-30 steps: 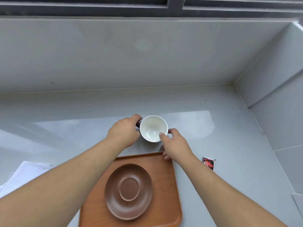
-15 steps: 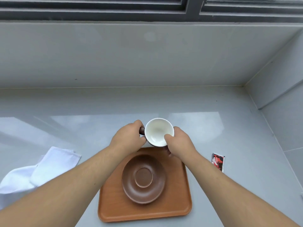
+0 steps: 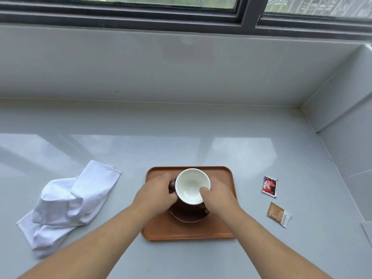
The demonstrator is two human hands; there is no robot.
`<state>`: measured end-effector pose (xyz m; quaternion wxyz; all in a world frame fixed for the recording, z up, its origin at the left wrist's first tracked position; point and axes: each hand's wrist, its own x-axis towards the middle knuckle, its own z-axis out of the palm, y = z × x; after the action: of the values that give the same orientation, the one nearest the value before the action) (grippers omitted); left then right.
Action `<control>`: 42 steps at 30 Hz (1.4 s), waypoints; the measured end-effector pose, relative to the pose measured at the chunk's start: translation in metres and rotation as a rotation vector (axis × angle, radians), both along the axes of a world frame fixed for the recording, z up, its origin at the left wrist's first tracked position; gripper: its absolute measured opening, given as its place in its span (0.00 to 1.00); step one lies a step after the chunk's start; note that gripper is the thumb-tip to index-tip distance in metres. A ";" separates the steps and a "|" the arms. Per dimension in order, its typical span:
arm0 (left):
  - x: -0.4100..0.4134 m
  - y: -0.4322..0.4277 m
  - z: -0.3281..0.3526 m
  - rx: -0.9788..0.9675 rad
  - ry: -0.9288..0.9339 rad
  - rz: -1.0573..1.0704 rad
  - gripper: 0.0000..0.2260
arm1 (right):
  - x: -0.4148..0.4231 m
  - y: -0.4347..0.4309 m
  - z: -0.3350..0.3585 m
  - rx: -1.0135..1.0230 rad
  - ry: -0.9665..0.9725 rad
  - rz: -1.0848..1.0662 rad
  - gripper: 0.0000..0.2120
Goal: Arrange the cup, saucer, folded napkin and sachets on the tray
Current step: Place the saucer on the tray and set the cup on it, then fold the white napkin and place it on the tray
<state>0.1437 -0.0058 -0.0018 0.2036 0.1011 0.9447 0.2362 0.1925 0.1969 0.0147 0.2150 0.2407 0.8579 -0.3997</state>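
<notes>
We see soft daylight from the window (image 3: 181,9), pale glare on the tabletop (image 3: 241,150), edges bowed, slightly blurred.

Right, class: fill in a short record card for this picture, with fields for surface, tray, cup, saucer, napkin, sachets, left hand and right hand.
surface: glossy grey counter below a window
tray: wooden, in front of the person
cup: white inside, empty, upright, over the saucer
saucer: brown, on the tray, mostly hidden
napkin: white, crumpled, on the counter left of the tray
sachets: red one and brown one, on the counter right of the tray
left hand: gripping the cup at its handle side
right hand: gripping the cup, thumb on the rim
</notes>
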 end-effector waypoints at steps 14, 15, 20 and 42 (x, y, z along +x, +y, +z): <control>0.023 -0.004 -0.011 -0.010 -0.043 0.017 0.08 | 0.016 -0.003 -0.006 0.046 -0.014 0.035 0.14; 0.022 -0.005 -0.011 -0.012 -0.049 0.018 0.08 | 0.016 -0.003 -0.007 0.047 -0.013 0.036 0.14; 0.022 -0.006 -0.008 -0.016 -0.053 0.036 0.08 | 0.014 -0.004 -0.010 0.049 -0.006 0.055 0.13; 0.014 -0.073 0.045 -0.201 0.081 0.191 0.18 | -0.053 -0.041 0.039 0.318 0.401 0.470 0.18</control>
<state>0.1573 -0.0791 0.0437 0.1510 -0.0006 0.9764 0.1543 0.1399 0.1556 0.0534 0.0882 -0.0163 0.9667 -0.2397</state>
